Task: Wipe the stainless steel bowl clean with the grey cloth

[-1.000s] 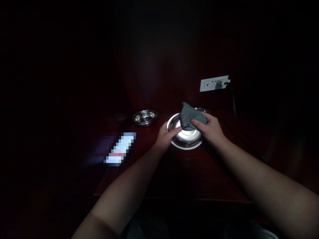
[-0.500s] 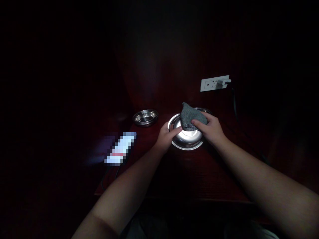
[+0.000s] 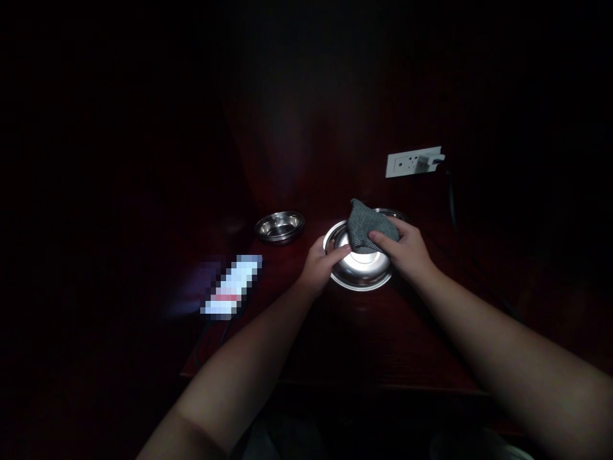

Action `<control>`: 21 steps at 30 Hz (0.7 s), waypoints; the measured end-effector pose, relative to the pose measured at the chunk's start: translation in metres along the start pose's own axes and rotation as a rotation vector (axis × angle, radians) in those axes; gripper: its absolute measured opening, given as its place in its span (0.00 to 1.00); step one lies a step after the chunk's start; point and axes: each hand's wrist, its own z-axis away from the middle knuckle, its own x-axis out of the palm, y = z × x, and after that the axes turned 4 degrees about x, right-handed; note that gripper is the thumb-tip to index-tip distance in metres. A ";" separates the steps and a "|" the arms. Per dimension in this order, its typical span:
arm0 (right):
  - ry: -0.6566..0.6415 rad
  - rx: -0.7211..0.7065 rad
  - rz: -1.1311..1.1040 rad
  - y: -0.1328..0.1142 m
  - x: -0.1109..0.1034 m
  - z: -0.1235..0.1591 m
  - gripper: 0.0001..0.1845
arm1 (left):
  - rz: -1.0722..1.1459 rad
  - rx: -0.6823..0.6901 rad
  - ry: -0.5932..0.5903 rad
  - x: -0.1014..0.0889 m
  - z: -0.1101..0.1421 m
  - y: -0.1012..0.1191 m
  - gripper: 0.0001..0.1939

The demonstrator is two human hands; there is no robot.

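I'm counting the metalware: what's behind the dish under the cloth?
Behind the metal dish, the far rim of another round metal piece shows. The gray cloth, right hand and nearer dish hide the rest.

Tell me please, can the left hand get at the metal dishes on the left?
Probably yes, once the left hand releases the bowl; nothing visible blocks its way to the dishes.

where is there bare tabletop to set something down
Bare table shows between the forearms, from the held metal bowl to the front edge, and between the bowl stack, phone and left forearm. It's crowded around left hand, right hand, gray cloth, rear bowl. The far right is too dark to judge
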 end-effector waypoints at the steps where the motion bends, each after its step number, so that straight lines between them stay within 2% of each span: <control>1: 0.005 0.004 0.003 0.000 0.000 0.000 0.21 | -0.001 -0.002 0.002 0.000 0.000 0.000 0.25; 21: 0.001 0.014 -0.008 0.001 -0.001 0.000 0.22 | -0.017 0.005 0.013 -0.002 -0.002 -0.003 0.25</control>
